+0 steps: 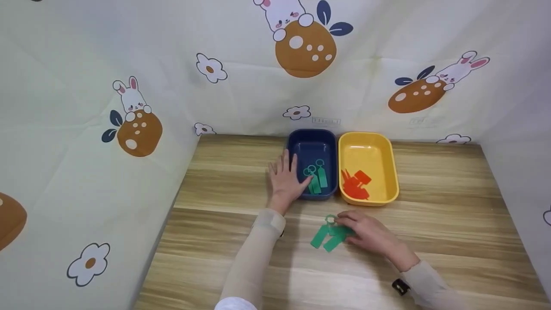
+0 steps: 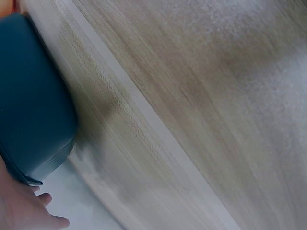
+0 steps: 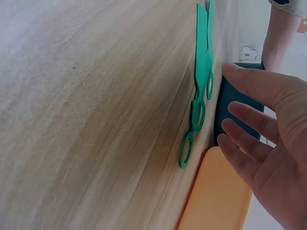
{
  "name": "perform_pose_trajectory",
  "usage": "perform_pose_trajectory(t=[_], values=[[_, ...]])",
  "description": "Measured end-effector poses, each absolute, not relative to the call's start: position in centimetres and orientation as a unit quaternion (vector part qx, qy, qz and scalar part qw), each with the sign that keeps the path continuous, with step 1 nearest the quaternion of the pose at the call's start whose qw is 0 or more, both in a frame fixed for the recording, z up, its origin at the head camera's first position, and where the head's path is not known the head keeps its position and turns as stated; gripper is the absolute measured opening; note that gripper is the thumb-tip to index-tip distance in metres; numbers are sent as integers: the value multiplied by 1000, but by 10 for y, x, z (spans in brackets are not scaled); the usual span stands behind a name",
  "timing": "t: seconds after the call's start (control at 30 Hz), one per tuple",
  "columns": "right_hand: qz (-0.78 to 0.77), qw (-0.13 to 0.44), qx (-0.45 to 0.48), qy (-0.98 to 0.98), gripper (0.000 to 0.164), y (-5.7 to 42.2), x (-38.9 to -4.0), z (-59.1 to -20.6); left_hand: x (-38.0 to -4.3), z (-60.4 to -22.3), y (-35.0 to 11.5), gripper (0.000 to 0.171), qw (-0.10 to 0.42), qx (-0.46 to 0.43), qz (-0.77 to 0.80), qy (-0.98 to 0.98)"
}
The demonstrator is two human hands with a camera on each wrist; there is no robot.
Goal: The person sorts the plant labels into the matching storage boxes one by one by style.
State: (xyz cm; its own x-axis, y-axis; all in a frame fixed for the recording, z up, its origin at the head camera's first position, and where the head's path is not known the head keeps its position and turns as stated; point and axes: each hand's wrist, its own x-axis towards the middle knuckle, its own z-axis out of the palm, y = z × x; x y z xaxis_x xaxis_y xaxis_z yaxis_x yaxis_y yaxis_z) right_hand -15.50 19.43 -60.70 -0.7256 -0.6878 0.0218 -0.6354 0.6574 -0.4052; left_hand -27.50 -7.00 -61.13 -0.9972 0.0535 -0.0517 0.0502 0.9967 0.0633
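Several flat green tags with ring ends [image 1: 320, 236] lie bunched on the wooden table in front of two bins. Over their right side hovers my right hand [image 1: 368, 232]; in the right wrist view its fingers are loosely bent, apart from the tags [image 3: 201, 62], and hold nothing. My left hand [image 1: 285, 181] is at the left rim of the dark blue bin [image 1: 313, 148], fingers spread and extended, thumb across the near left corner. Inside that bin lie more green tags [image 1: 322, 177]. The left wrist view shows only part of that hand beside the bin's outer wall [image 2: 36, 96].
Right beside the blue bin stands a yellow bin [image 1: 379, 163] with several red-orange pieces [image 1: 355, 189] at its near left corner. Behind both bins rises a pale cloth [image 1: 245, 99] printed with rabbits and flowers. It also borders the table [image 1: 447, 206] at the left and right.
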Motion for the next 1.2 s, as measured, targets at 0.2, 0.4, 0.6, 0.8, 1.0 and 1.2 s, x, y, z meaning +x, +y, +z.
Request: perform_pose_trajectory(t=[0.2,0.4,0.6,0.8,1.0,1.2], values=[[-191,38,-365,910,51,195,-155,-611,-274,-611,-70,92,26,25,40,999],[-184,2,-369,911,44,195,-156,-617,-274,-612,-70,91,21,25,42,999],[-177,9,-358,917,38,195,-156,-619,-274,-611,-69,92,24,22,38,999],[-171,-18,-360,917,36,195,-157,-625,-275,-612,-69,92,22,21,40,999],[-172,-43,-363,915,34,196,-157,-629,-276,-613,-69,92,15,24,38,999],[-173,-40,-363,915,30,196,-159,-630,-274,-613,-70,92,11,25,43,999]])
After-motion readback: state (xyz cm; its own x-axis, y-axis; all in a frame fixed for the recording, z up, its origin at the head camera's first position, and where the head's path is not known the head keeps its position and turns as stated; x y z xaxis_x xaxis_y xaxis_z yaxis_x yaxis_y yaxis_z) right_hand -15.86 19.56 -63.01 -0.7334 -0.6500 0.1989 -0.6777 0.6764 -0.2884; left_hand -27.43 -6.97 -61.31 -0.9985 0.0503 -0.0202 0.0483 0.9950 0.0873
